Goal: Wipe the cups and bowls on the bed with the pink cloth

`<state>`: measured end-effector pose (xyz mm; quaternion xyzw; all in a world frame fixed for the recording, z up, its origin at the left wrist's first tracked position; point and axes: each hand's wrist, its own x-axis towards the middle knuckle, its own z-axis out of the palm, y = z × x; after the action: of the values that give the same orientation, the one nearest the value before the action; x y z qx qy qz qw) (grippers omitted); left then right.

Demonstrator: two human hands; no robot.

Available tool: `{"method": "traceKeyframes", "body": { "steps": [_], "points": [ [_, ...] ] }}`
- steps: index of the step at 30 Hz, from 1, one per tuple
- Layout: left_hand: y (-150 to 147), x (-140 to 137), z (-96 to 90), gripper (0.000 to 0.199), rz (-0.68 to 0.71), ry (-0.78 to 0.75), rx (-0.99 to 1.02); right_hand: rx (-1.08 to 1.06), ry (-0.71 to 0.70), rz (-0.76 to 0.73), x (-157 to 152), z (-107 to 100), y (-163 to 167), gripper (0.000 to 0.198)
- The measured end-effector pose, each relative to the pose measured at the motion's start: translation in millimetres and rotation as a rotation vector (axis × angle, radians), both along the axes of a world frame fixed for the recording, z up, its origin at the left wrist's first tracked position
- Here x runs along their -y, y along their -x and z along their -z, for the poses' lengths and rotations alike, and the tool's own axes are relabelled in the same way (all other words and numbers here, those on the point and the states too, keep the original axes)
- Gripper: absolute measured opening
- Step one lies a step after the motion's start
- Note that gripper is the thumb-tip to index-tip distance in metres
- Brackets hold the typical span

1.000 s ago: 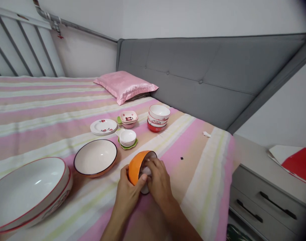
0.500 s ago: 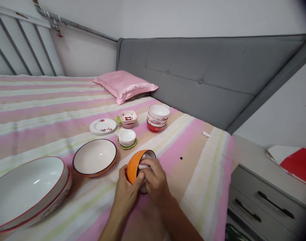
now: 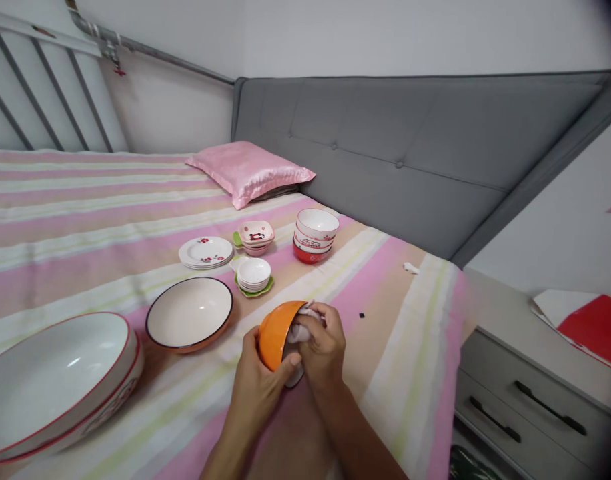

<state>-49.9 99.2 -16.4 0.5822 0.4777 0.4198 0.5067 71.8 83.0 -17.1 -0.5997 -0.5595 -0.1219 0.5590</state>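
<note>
An orange bowl (image 3: 276, 333) is tilted on its side, its mouth facing right. My left hand (image 3: 259, 365) grips it from the left and below, with the thumb over the near rim. In my right hand (image 3: 325, 343) is a bunched whitish cloth (image 3: 301, 328), pressed at the bowl's rim and inside. Much of the bowl's interior is hidden by the fingers and cloth. Left of the hands rests a wide shallow bowl (image 3: 189, 312) with a dark rim. Just beyond the orange bowl, small white dishes (image 3: 254, 272) are stacked on a green leaf-shaped dish (image 3: 258, 293).
Large red-rimmed bowls (image 3: 60, 373) sit nested at the left. Farther back are flowered plates (image 3: 205, 252), pink dishes (image 3: 256, 233) and stacked bowls (image 3: 315, 235). A pink pillow (image 3: 250, 170) lies before the grey headboard (image 3: 385, 133). A nightstand (image 3: 530, 373) stands at the right.
The orange bowl has turned and shifted slightly right, showing more of its outside. My right hand has moved with the cloth up and right to the rim. The other dishes stay put.
</note>
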Motion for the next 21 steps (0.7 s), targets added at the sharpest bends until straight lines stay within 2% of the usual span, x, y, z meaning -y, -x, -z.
{"method": "traceKeyframes", "body": {
  "steps": [5,10,13,17,21],
  "points": [
    [-0.1,0.3,-1.1,0.081,-0.014,0.018,0.001,-0.022,0.15,0.096,-0.6,2.6,1.3,0.039],
    [-0.4,0.3,-5.0,0.077,-0.02,0.035,0.003,0.038,0.371,0.141,3.4,1.4,6.5,0.037],
    [0.0,0.0,-7.6,0.071,-0.034,0.031,-0.004,0.1,0.426,0.151,5.5,2.1,8.9,0.032],
    [0.8,-0.7,-9.4,0.072,-0.056,0.027,-0.039,0.162,0.474,0.14,8.1,1.8,11.6,0.024],
    [0.9,-1.0,-10.3,0.072,-0.062,0.048,-0.025,0.169,0.604,0.072,12.5,-6.0,13.0,0.02]
  ]
}}
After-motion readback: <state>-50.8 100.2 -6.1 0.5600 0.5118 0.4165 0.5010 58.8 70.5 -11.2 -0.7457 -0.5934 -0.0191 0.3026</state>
